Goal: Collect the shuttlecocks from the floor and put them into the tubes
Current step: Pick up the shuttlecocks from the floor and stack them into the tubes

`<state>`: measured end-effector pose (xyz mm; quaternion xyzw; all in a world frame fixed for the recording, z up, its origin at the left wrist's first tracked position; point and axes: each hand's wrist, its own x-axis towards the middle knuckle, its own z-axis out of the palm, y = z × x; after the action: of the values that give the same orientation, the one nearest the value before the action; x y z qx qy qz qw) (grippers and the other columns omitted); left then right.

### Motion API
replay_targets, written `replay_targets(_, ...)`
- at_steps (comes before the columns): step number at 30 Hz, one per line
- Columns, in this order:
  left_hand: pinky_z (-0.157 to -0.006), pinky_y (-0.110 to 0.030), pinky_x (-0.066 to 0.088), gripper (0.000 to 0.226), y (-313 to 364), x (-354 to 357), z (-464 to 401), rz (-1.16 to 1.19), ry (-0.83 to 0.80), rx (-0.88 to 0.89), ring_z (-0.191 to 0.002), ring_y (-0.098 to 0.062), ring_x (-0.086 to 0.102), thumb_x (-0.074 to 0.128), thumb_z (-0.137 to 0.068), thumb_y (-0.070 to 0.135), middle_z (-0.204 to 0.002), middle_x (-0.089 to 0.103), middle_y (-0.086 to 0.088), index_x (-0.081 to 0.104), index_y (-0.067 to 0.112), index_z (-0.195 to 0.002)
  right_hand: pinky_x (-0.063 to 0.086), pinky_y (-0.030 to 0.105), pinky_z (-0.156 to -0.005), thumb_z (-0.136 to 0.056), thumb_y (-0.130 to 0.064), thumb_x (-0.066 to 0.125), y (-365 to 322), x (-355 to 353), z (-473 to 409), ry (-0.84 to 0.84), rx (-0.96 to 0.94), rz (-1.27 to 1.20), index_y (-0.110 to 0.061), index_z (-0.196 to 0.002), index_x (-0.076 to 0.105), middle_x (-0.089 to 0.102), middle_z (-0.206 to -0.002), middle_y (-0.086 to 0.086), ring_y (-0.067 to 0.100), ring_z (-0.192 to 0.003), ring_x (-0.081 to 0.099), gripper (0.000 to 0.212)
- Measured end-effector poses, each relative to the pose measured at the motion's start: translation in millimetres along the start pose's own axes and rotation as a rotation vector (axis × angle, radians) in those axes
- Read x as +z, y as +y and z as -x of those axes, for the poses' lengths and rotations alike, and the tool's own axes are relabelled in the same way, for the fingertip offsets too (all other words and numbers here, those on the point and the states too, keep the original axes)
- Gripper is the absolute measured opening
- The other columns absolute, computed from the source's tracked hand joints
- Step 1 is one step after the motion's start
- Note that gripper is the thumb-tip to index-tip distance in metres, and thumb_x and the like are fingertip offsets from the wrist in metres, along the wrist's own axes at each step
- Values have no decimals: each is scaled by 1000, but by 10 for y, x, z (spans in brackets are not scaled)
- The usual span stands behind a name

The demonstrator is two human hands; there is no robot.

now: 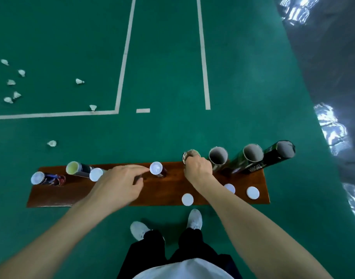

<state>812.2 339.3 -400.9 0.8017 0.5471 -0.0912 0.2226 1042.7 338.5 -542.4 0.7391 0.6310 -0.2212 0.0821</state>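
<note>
Several shuttlecock tubes stand on a brown wooden bench (57, 196). My right hand (197, 170) grips the rim of an open tube (190, 154) holding shuttlecocks. My left hand (120, 184) reaches over the bench, its fingertips touching a white-capped tube (156, 168). To the right stand three open tubes: a grey one (218, 158), a green one (251, 155) and a black one (284, 150). On the left are capped tubes (38, 178) (95, 174) and a yellowish-topped tube (72, 168). Several white shuttlecocks lie on the green floor, such as two shuttlecocks (52, 143) (93, 107).
Three loose white caps (187, 199) (229, 188) (252, 192) lie on the bench's near right part. My white shoes (139, 230) (195, 219) stand just before the bench. White court lines (124, 57) cross the floor. A dark shiny strip (334, 77) borders the court at right.
</note>
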Motion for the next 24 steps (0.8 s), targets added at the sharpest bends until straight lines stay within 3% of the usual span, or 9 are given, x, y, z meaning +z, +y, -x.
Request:
replay_targets(2,-97,-34,51,37,-6,-97,31,26,49,-15,-121,-12,60,57,-93,29,-133,63,24,67,41,-127,45,35,-67,-99,-29,65,-26,-60,-28,0,-6,-17,-17,-121,67,65,-126,5,31,-100,70,25)
replay_targets(5,-106,-32,45,39,-60,-210,96,15,99,-6,-130,-10,55,55,-94,33,-140,59,22,64,38,-132,52,37,-73,-94,-51,68,-21,-94,41,10,3,-67,-20,-122,66,65,-121,1,29,-97,70,42)
replay_targets(10,-109,-28,40,40,-395,-413,365,44,216,9,-131,-5,53,54,-96,38,-142,55,25,61,40,-136,60,34,-61,-93,-66,59,-166,-277,448,261,18,-73,-26,-83,59,67,-84,-6,13,-63,63,42)
replay_targets(13,-107,-30,45,40,-710,-563,639,69,270,1,-120,-4,58,55,-97,38,-142,55,26,60,40,-136,60,31,-69,-94,-68,57,-551,-583,774,421,-55,-198,-25,-105,75,75,-109,-8,15,-84,71,47)
replay_targets(14,-102,-29,47,40,-857,-628,786,79,300,-10,-107,0,60,55,-97,38,-141,55,27,60,42,-136,59,31,-72,-94,-67,59,-783,-713,887,489,-124,-249,-26,-110,76,74,-117,-11,14,-89,72,47)
replay_targets(16,-93,-28,52,38,-1131,-736,1045,95,361,-39,-84,5,55,56,-96,39,-138,56,29,60,44,-134,59,29,-70,-93,-63,63,-1282,-973,1088,588,-269,-372,-26,-109,79,73,-120,-14,9,-80,71,43)
replay_targets(19,-98,-32,53,38,-1679,-889,1683,104,447,-106,-101,3,59,57,-96,38,-138,56,28,60,44,-134,58,26,-67,-92,-55,67,-2268,-1214,1422,646,-515,-548,-24,-105,80,72,-118,-17,4,-68,66,36)
replay_targets(24,-110,-25,39,38,-2615,-1023,2923,71,593,-296,-126,-4,57,63,-94,31,-140,58,23,65,37,-131,59,34,-76,-91,-44,74,-3882,-1113,1967,489,-778,-866,-24,-110,79,69,-123,-17,3,-100,67,28)
